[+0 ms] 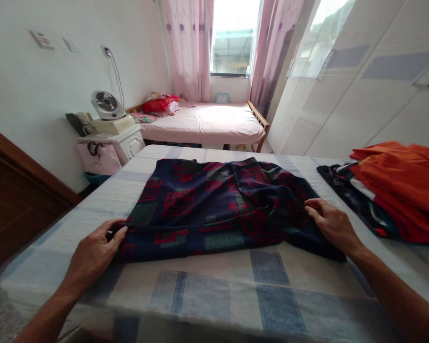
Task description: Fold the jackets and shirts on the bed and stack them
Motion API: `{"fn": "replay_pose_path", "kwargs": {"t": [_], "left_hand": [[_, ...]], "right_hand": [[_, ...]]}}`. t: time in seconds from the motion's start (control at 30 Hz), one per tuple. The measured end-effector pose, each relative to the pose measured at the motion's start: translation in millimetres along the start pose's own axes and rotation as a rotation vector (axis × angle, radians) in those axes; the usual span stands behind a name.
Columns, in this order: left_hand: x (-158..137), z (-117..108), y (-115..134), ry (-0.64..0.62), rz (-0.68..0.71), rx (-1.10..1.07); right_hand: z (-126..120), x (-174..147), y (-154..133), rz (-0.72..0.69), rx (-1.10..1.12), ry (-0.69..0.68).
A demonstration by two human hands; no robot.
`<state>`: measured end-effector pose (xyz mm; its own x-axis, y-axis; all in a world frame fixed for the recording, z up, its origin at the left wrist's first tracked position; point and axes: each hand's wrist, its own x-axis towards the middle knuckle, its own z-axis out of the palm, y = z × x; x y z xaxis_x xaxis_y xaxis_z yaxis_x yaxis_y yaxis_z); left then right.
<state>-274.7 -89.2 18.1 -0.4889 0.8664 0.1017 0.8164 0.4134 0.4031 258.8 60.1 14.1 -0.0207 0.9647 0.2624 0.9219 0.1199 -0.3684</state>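
Note:
A dark navy garment (200, 205) with red and grey-green squares lies spread across the bed in front of me, wrinkled toward its right side. What kind of garment it is, I cannot tell. My left hand (95, 247) pinches its left edge between thumb and fingers. On the other side, my right hand (331, 224) grips the cloth near its right edge, fingers closed on a fold. Both hands rest low, close to the bed surface.
The bed has a blue and white checked sheet (214, 295). Folded orange and dark clothes (403, 186) are piled at the right. Beyond stand a second bed (207, 121), a fan (108, 105) on a white cabinet (130, 143), and a white wardrobe (343, 105).

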Motion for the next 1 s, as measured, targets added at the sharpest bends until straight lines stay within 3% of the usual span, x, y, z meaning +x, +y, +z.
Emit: {"fn": "replay_pose_path", "kwargs": {"t": [0.1,0.2,0.43,0.73,1.0], "left_hand": [[21,-4,3,0.005,-0.006,0.021],[53,-3,17,-0.078,0.057,0.069],[124,24,43,-0.134,0.054,0.096],[152,28,33,0.012,-0.05,0.013],[171,37,39,-0.172,0.02,-0.368]], "right_hand": [[-5,7,11,0.024,-0.112,0.041],[-2,17,19,0.101,-0.238,0.056],[26,26,16,0.196,-0.345,-0.005],[31,22,19,0.169,-0.353,0.018],[35,23,26,0.181,-0.355,0.007]]}}
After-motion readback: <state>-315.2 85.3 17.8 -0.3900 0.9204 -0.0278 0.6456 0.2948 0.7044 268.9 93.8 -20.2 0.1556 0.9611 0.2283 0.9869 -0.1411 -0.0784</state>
